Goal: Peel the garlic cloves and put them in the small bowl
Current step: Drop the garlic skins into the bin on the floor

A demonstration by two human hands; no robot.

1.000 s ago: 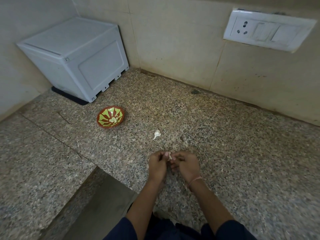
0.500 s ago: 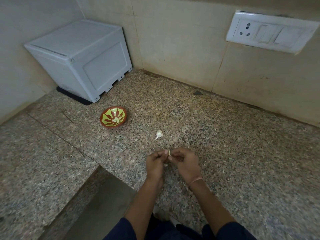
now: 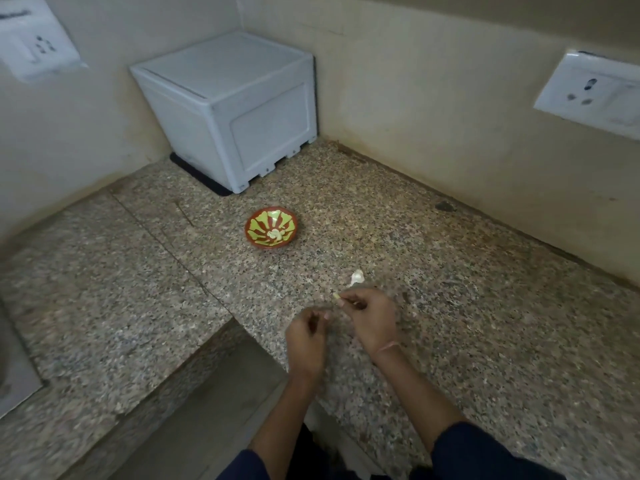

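Garlic clove (image 3: 335,296) in pinch of right hand (image 3: 374,320)

Head-worn wide view, facing forward and down, counter (image 3: 450,299) near

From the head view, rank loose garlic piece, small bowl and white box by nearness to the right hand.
1. loose garlic piece, just beyond the right hand.
2. small bowl, farther back-left.
3. white box, in the far corner.
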